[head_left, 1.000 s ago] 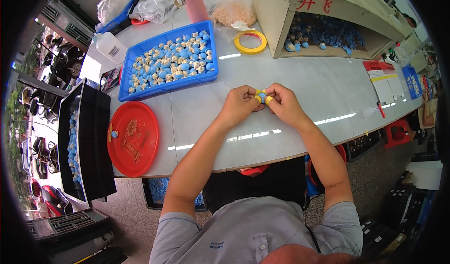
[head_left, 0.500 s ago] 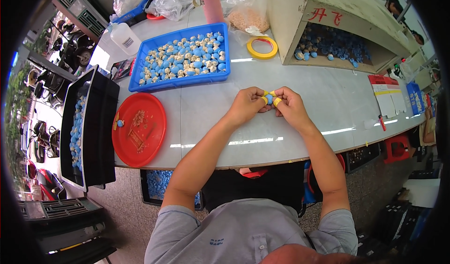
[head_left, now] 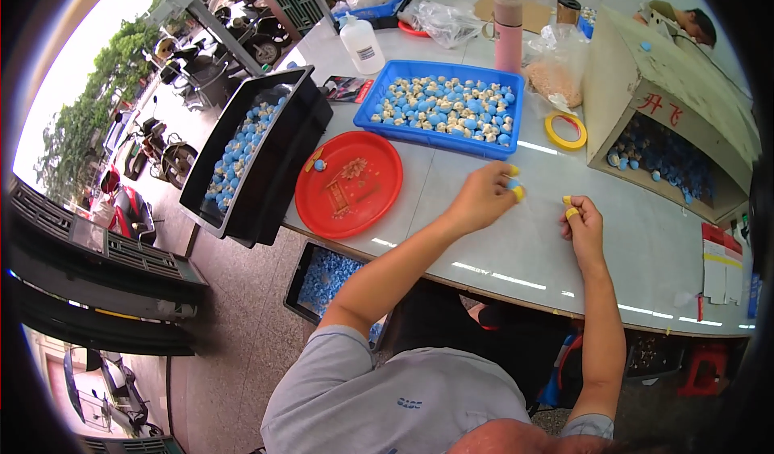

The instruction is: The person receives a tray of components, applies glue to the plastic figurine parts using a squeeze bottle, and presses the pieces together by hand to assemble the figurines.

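Between the taped fingertips of my left hand [head_left: 484,198], I pinch a small blue ball [head_left: 514,184] just above the white tabletop. My right hand [head_left: 584,224] is apart from it to the right, fingers curled in and yellow tape on the tips; whether anything small lies in them is hidden. Beyond the left hand stands a blue tray [head_left: 439,141] full of small blue and cream balls [head_left: 451,103]. Left of my hands lies a red round plate [head_left: 387,184] with a blue ball [head_left: 320,165] and a yellow-handled tool near its rim.
A black bin [head_left: 274,172] of blue pieces stands at the left table edge. A yellow tape roll [head_left: 566,131], a pink bottle [head_left: 508,39] and a wooden box [head_left: 617,123] of blue pieces are farther right. Another black tray [head_left: 298,301] sits below the table.
My hands have come apart from the ball they both held; it stays in the left, and the right has drawn away rightward. The view has swung left.
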Motion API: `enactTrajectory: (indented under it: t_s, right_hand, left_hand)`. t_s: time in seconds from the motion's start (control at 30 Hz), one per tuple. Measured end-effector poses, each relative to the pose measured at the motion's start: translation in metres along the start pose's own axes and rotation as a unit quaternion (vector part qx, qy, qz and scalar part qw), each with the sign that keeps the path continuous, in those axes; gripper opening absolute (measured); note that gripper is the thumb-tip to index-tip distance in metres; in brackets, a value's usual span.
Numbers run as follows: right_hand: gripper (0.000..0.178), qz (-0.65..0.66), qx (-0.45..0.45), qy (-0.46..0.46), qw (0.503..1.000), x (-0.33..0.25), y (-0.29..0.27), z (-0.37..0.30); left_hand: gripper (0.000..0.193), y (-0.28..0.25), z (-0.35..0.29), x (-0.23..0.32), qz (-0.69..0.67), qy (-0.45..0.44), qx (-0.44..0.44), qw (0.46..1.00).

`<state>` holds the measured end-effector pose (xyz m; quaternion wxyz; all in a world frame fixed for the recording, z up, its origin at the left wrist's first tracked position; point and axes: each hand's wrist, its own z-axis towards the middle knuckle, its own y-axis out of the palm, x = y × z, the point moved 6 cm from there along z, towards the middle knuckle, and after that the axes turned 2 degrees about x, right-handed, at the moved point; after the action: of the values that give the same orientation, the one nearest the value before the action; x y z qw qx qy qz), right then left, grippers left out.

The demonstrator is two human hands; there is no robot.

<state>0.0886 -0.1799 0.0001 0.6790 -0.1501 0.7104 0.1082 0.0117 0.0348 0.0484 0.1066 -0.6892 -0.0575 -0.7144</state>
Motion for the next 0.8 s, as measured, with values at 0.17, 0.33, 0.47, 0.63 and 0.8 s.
enactTrajectory:
  t_s: [0.17, 0.33, 0.47, 0.63, 0.8]
  right_hand:
    - [0.016, 0.004, -0.027, -0.014, 1.0, -0.001, 0.016, 0.003]
    - [0.014, 0.001, 0.019, -0.011, 1.0, 0.001, -0.003, 0.004]
    - [0.015, 0.018, -0.022, -0.041, 0.999, 0.004, 0.011, 0.01]
    - [0.015, 0.003, -0.002, -0.068, 0.998, 0.005, 0.008, 0.009]
    - [0.015, 0.018, 0.001, -0.039, 0.999, 0.01, 0.003, 0.014]
  left_hand:
    - [0.038, -0.158, -0.048, 0.025, 0.4, 0.096, 0.248, 0.877]
    - [0.038, -0.229, -0.056, 0.021, 0.604, -0.049, 0.304, 0.735]
    - [0.046, -0.264, -0.072, -0.004, 0.669, -0.004, 0.332, 0.665]
    - [0.049, -0.163, -0.05, 0.041, 0.56, 0.16, 0.328, 0.744]
    - [0.045, -0.002, -0.004, 0.019, 0.362, 0.232, 0.058, 0.901]
